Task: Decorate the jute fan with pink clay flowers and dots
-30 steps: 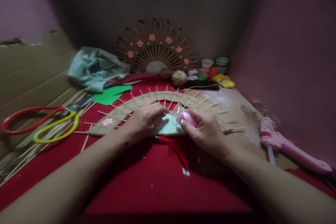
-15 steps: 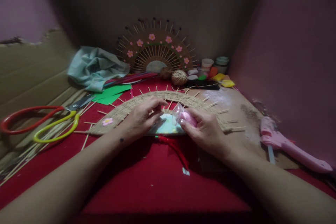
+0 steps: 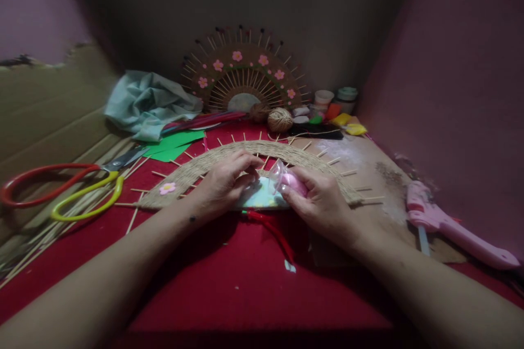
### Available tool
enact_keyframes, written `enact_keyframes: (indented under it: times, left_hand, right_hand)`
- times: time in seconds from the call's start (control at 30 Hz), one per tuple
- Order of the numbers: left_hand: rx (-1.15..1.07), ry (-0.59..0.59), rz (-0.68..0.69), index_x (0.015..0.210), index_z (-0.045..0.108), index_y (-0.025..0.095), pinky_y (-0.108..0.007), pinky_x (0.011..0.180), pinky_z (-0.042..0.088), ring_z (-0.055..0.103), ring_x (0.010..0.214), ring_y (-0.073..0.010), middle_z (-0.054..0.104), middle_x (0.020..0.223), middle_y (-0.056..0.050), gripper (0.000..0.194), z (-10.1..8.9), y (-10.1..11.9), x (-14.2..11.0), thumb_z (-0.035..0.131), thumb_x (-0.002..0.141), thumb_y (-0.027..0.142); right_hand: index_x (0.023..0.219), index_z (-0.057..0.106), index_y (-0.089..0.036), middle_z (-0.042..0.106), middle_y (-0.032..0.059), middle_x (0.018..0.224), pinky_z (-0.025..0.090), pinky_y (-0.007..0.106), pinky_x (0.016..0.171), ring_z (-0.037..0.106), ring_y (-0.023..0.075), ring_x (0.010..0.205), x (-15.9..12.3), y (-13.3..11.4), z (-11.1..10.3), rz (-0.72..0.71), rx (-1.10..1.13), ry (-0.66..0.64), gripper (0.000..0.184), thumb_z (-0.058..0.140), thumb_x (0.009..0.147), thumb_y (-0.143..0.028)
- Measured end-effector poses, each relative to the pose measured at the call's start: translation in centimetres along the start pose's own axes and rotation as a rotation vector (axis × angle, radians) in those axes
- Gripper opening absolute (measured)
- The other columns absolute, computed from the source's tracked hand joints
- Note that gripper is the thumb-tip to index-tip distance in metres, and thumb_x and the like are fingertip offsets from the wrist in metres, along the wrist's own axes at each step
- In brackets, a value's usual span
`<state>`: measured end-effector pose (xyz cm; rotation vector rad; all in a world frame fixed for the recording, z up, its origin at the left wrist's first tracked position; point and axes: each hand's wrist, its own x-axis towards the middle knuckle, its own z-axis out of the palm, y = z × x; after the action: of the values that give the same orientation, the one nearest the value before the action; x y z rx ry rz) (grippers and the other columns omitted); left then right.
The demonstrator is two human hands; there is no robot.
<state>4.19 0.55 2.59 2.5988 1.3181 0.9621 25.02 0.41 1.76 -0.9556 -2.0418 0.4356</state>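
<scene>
My right hand (image 3: 323, 202) is closed around a small clear plastic bag of pink modelling clay (image 3: 295, 184), its open end pointing left. My left hand (image 3: 229, 180) is closed, with thumb and fingertips curled close together; anything between them is too small to make out. Both hands are over a half-round woven fan of straw-coloured cord and thin sticks (image 3: 262, 147), lying flat. At its base sits a light blue half-circle (image 3: 260, 194), partly hidden by my hands. One pink clay flower (image 3: 167, 188) is on the fan's left end.
A finished-looking fan with pink flowers (image 3: 237, 56) stands against the back wall. Scissors (image 3: 88, 188) and loose sticks lie left, beside green sheets (image 3: 170, 147). A pink glue gun (image 3: 454, 226) rests right. A twine ball (image 3: 280, 119) and red pipe cleaners (image 3: 278, 234) are on the red cloth.
My left fingers have curled in a little and shifted slightly right. My right hand and the bag of clay stay nearly in place.
</scene>
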Motion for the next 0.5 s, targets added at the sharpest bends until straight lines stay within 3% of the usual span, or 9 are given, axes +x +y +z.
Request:
enact_keyframes:
  times: [0.27, 0.5]
  left_hand:
    - [0.045, 0.069, 0.081, 0.095, 0.057, 0.015, -0.026, 0.068, 0.048, 0.059, 0.075, -0.0133, 0.065, 0.083, -0.005, 0.015, 0.48, -0.84, -0.18, 0.054, 0.081, 0.013]
    - [0.024, 0.092, -0.002, 0.094, 0.060, 0.015, -0.028, 0.071, 0.048, 0.059, 0.078, -0.0145, 0.065, 0.086, -0.006, 0.012, 0.09, -0.18, -0.13, 0.053, 0.085, 0.016]
  right_hand:
    - [0.072, 0.059, -0.017, 0.057, 0.0006, 0.062, 0.038, 0.025, 0.054, 0.048, 0.0110, 0.056, -0.08, -0.10, 0.08, 0.012, -0.003, -0.007, 0.015, 0.052, 0.081, -0.027]
    - [0.075, 0.061, -0.017, 0.060, 0.0013, 0.064, 0.039, 0.025, 0.055, 0.051, 0.0116, 0.057, -0.09, -0.01, 0.09, 0.010, 0.001, -0.020, 0.014, 0.053, 0.081, -0.026]
